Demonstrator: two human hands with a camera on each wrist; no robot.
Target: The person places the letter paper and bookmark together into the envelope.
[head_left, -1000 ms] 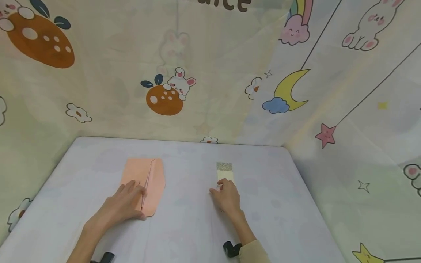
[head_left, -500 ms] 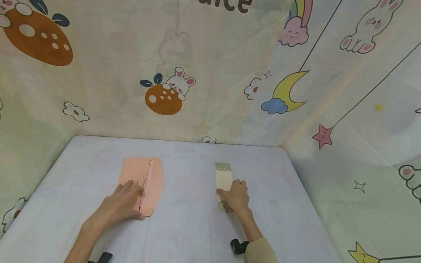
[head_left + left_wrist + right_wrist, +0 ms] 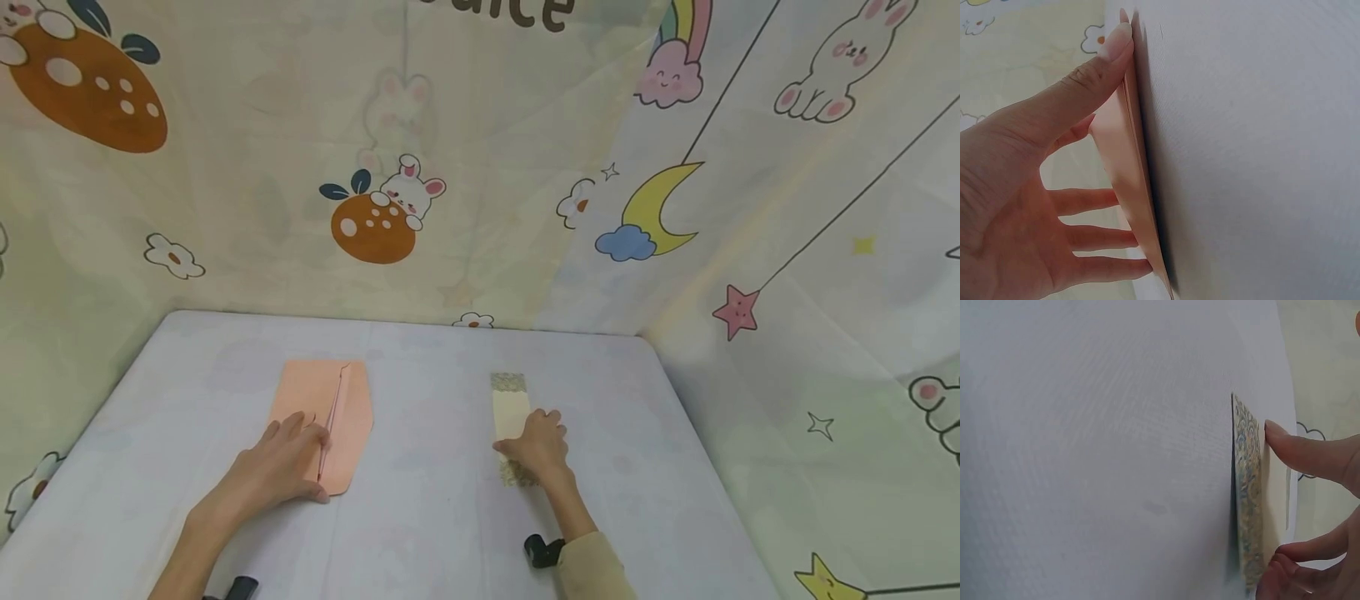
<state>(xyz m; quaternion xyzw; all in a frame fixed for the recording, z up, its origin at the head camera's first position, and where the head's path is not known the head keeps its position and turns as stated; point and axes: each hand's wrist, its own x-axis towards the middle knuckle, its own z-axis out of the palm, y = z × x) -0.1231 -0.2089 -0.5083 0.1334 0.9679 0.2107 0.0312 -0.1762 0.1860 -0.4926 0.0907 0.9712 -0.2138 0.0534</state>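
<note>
A peach paper envelope (image 3: 351, 433) lies on the left of the white table, a narrow slit running along it beside its right-hand flap. My left hand (image 3: 270, 462) rests on it with spread fingers. In the left wrist view the thumb touches one end of the envelope (image 3: 1125, 169) and the straight fingertips press its long edge. To the right lies a narrow cream card strip (image 3: 510, 414) with patterned bands at both ends. My right hand (image 3: 540, 446) grips this strip across its width, thumb at the left edge, fingers at the right. The palm hides part of the near band (image 3: 1247, 494).
The white tabletop (image 3: 435, 433) extends between the two hands. Cloth walls (image 3: 495, 208) with printed rabbits, flowers and a moon stand behind and at the sides. Black wrist camera mounts (image 3: 542, 552) show below the hands at the table's near side.
My right hand has gone from the strip's middle to its right side, thumb and fingers now across it, uncovering more of the strip. My left hand and the envelope have stayed put.
</note>
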